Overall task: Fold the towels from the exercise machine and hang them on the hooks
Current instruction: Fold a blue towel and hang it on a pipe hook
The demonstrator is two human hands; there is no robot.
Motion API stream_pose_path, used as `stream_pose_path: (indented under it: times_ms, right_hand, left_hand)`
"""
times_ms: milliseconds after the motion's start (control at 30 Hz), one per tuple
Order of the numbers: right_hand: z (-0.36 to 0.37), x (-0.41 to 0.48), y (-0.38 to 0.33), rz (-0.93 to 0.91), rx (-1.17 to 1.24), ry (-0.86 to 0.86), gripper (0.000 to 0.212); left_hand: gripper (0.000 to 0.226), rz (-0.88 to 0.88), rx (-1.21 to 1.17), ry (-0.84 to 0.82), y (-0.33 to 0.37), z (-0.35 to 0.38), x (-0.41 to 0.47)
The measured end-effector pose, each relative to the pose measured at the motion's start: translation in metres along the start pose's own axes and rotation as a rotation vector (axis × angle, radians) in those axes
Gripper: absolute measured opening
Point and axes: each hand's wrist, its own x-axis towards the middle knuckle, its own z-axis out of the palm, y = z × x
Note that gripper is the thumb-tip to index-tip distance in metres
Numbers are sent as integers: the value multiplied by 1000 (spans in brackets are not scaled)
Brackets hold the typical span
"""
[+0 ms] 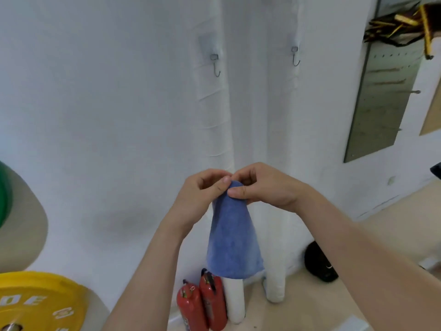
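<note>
A folded blue towel (233, 237) hangs down in front of me, pinched at its top. My left hand (202, 194) and my right hand (265, 185) both grip that top end, fingertips close together. Two metal hooks are fixed on white wrapped pipes above: the left hook (216, 64) and the right hook (295, 56). Both hooks are bare. The towel's top sits well below them, roughly between the two pipes. The exercise machine is not in view.
Two red fire extinguishers (202, 304) stand on the floor by the pipes. A yellow weight plate (35, 304) and a green one (3, 194) sit at the left. A black bag (319, 263) lies at the right, and a grey pegboard (384, 91) hangs on the right wall.
</note>
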Motion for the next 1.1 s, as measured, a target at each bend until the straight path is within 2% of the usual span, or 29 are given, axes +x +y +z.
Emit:
stream_pose_path:
  times_ms: [67,167,267,433,500,600,800,933,1000,1100]
  right_hand:
    - [-17,16,-4,-6,-20,5,22]
    - [-43,40,-13,-25,-58,-13,22]
    - [-69,64,-20,-33,-83,-50,23]
    - [-115,103,-35,-60,-143,-61,22]
    - [-130,123,-45,-97,-199,-9,19]
    - [-149,160,-61,-175,-259,103,18]
    - [-183,244,-92,-344,-398,422,16]
    - [-195,283,-100,-420,-562,640,8]
    - [-194,298,-90,-437,-557,709,2]
    - [-188,308,-62,-477,-367,781,8]
  left_hand:
    - [19,-16,15,-38,1,-6,21]
    - [35,-72,65,-98,6,-13,50]
    - [36,-55,92,-127,15,-16,78]
    - [11,54,125,-4,33,-20,133]
    - [7,106,198,48,41,-24,158]
    - [18,196,315,150,53,-35,197]
    - [16,477,556,383,78,-61,280]
    - [17,558,727,461,78,-72,326]
    - [19,560,838,506,67,-75,342]
    - [21,634,804,569,38,-72,350]
